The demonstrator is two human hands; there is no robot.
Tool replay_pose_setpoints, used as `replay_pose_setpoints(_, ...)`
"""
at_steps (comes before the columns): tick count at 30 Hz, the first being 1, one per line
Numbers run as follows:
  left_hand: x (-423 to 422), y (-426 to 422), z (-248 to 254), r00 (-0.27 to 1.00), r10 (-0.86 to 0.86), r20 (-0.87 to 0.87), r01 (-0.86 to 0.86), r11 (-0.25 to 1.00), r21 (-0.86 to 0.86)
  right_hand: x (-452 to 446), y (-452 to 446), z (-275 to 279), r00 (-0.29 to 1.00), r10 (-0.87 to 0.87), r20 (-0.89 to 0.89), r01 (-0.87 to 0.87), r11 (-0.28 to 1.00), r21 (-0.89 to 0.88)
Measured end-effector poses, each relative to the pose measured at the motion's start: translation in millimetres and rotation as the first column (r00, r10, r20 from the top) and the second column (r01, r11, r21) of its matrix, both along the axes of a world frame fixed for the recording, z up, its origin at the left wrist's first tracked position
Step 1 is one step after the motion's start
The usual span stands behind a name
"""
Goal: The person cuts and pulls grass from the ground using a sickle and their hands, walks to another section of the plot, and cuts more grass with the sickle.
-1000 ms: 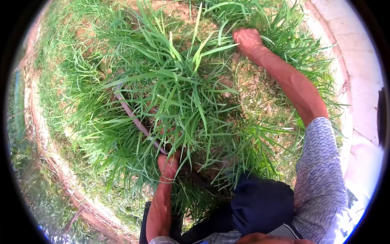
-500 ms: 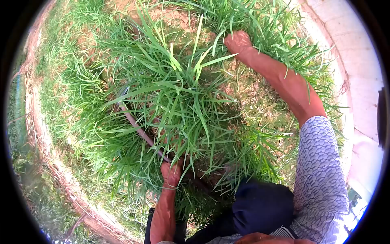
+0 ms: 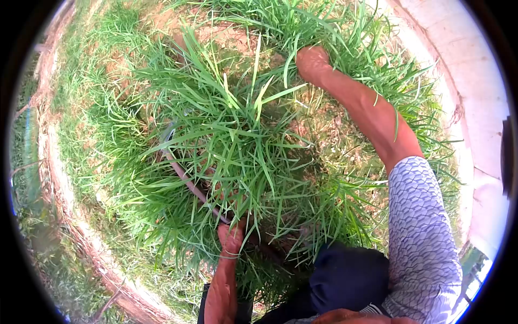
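Note:
My left hand (image 3: pixel 231 237), low in the middle of the view, is closed round the lower end of a slender brown tool handle (image 3: pixel 190 183). The handle slants up and left through the green blades to a blue-grey end (image 3: pixel 170 131), whose shape the leaves hide. A tall clump of long-bladed grass (image 3: pixel 232 135) stands between my hands and overhangs the tool. My right hand (image 3: pixel 313 60) is curled like a fist at the base of the upper right grass (image 3: pixel 356 40). Its fingertips, and whatever they hold, are hidden.
Brown soil with dry litter (image 3: pixel 337 132) shows between the clumps. A pale sheet (image 3: pixel 480 108) borders the plot on the right, and a strip of dry stalks (image 3: pixel 59 178) runs down the left. My dark-clothed knee (image 3: pixel 350 275) is at the bottom.
The view has shifted slightly. My right forearm sits a little further left in the picture, and my left hand a little lower and right. Both hands keep their closed shape.

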State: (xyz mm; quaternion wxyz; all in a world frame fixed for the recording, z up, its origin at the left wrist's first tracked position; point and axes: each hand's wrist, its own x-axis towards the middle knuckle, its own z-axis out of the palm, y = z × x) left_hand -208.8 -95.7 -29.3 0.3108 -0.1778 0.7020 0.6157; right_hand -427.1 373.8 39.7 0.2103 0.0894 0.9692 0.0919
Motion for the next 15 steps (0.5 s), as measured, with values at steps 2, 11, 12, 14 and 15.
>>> replay_pose_setpoints(2,-3,0,10,0.972,-0.233,0.000,0.223,0.931,-0.289,8,3,-13,0.996,0.077,-0.043,-0.075,0.996,0.045)
replay_pose_setpoints(11,4,-8,-6,0.970,-0.240,-0.044,0.217,0.931,-0.294,4,-9,24,0.999,-0.034,0.040,0.039,0.992,-0.120)
replay_pose_setpoints(12,1,-2,1,0.949,-0.302,-0.091,0.257,0.908,-0.332,2,8,-12,0.933,-0.321,-0.162,0.202,0.840,-0.503)
replay_pose_setpoints(14,-7,12,29,0.895,-0.443,-0.056,0.375,0.813,-0.445,-3,2,-6,0.782,-0.595,-0.186,0.220,0.542,-0.811)
replay_pose_setpoints(15,-11,16,32,0.923,-0.382,0.045,0.357,0.809,-0.467,-7,-18,14,0.741,-0.660,-0.122,0.167,0.357,-0.919)
